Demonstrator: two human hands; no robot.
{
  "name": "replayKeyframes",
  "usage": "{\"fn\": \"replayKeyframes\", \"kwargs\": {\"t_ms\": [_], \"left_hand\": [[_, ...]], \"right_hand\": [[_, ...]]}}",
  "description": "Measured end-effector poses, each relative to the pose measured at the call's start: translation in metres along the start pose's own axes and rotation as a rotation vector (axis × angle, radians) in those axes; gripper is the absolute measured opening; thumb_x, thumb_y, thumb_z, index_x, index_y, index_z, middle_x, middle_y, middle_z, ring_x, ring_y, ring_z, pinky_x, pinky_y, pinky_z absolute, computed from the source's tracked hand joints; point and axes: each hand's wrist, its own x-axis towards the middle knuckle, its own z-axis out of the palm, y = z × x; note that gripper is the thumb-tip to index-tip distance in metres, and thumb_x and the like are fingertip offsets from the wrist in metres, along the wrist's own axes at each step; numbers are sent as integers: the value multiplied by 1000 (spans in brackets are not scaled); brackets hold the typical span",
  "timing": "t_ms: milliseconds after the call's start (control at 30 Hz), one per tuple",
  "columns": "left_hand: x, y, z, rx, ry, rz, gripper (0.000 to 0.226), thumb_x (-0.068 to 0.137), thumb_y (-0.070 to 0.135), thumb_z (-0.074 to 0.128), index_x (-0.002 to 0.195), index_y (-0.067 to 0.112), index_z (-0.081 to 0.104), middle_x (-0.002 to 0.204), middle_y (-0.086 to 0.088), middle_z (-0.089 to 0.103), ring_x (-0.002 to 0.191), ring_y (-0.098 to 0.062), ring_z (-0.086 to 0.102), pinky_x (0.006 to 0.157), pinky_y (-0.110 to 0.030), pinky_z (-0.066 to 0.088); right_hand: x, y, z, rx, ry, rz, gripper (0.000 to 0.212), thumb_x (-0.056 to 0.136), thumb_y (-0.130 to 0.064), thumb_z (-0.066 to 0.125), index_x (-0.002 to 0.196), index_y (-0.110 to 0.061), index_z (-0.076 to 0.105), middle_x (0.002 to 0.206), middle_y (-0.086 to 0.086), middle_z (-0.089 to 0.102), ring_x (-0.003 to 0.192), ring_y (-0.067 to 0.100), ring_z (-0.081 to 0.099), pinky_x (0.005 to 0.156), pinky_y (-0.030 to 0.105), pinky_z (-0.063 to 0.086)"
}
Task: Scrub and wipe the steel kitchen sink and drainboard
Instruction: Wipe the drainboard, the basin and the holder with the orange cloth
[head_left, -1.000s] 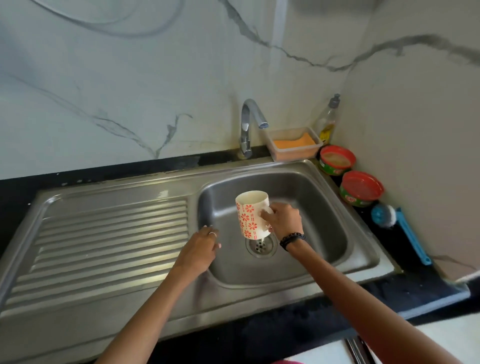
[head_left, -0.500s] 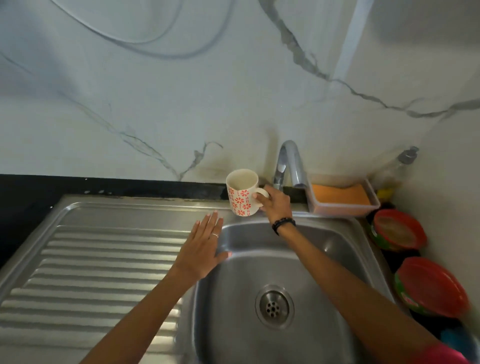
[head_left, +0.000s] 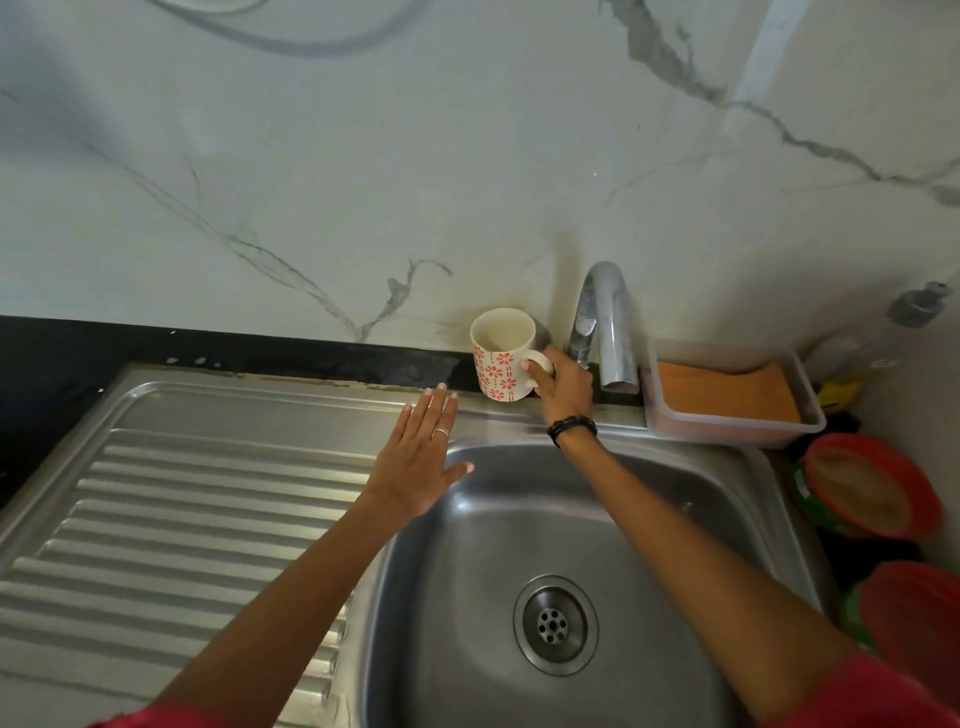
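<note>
Steel sink (head_left: 519, 519) basin, bare down to its drain (head_left: 555, 624), fills 5 o'clock; the ribbed drainboard (head_left: 182, 519) spreads toward 8 o'clock. At 3 o'clock, a clear tub (head_left: 737, 415) holds an orange sponge (head_left: 727, 389). Right hand (head_left: 563, 382) grips the handle of a floral mug (head_left: 501, 358), upright on the dark tabletop (head_left: 130, 348) ledge at 12 o'clock, beside the tap (head_left: 605, 322). Left hand (head_left: 421, 457) is flat, fingers spread, empty, over the sink's rim. Step judged: clearing the basin. Next: release the mug, fetch the sponge.
</note>
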Motion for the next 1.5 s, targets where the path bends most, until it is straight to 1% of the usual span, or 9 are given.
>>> {"fn": "replayKeyframes", "kwargs": {"t_ms": [100, 367, 600, 800, 933, 1167, 1300, 1400, 1500], "left_hand": [[4, 4, 4, 22, -27, -15, 76, 97, 46, 33, 146, 9, -13, 154, -12, -16, 142, -26, -15, 110, -31, -13], [2, 11, 4, 64, -67, -41, 76, 97, 42, 35, 146, 9, -12, 155, -11, -16, 143, -25, -14, 112, -33, -11], [-3, 28, 0, 64, -111, 18, 62, 99, 25, 36, 149, 11, 2, 157, -8, -4, 144, -22, -8, 116, -36, -3], [1, 58, -7, 29, -60, 147, 43, 98, 19, 37, 141, 13, 36, 148, -6, 34, 136, -18, 31, 110, -28, 22], [12, 95, -11, -66, -77, 223, 41, 95, 14, 40, 136, 14, 44, 139, -7, 46, 121, -23, 48, 100, -29, 35], [50, 159, -11, -148, -56, 419, 66, 94, 14, 46, 149, 17, 11, 157, 1, 9, 143, -17, 15, 114, -26, 13], [77, 183, -10, -52, -28, 437, 75, 93, 13, 45, 148, 14, -6, 156, -2, -11, 144, -17, -6, 116, -32, 1], [89, 189, -8, -45, -32, 407, 74, 92, 10, 42, 148, 12, -7, 156, -4, -10, 144, -18, -7, 116, -34, 1], [91, 188, -1, -84, -32, 428, 77, 91, 6, 43, 147, 13, -9, 156, -4, -10, 144, -18, -7, 115, -31, -1]], "right_hand": [[6, 7, 6, -42, 7, -4, 24, 92, -22, 55, 95, 1, 58, 99, 19, 61, 93, 30, 57, 79, 47, 54], [13, 17, 16, -46, -19, 14, 30, 93, -26, 53, 103, 1, 56, 108, 20, 58, 96, 24, 52, 64, 14, 38], [7, 8, 7, -93, 4, 153, 28, 93, -23, 54, 115, -5, 54, 113, 14, 59, 106, 25, 56, 72, 22, 39], [-63, 0, -43, -298, -58, -242, 22, 93, -8, 48, 114, -7, 55, 114, 12, 60, 100, 23, 60, 86, 30, 51], [-75, 20, -103, -379, -6, -260, 16, 93, -10, 47, 99, -10, 62, 93, 11, 68, 83, 25, 63, 74, 34, 52], [-12, 17, -197, -568, 152, -95, 22, 92, -10, 45, 99, -6, 65, 97, 15, 68, 91, 30, 61, 78, 32, 44], [36, 40, -206, -581, -206, 169, 26, 82, -6, 63, 108, -7, 65, 115, 5, 62, 111, 23, 55, 94, 28, 42], [65, 66, -198, -577, -340, 545, 89, 68, -50, 67, 142, -13, 34, 145, 3, 31, 135, 27, 27, 111, 40, 22], [72, 82, -193, -792, -339, 437, 73, 86, -35, 57, 147, -18, 21, 155, 11, 8, 141, 36, 12, 114, 51, 16]]}}
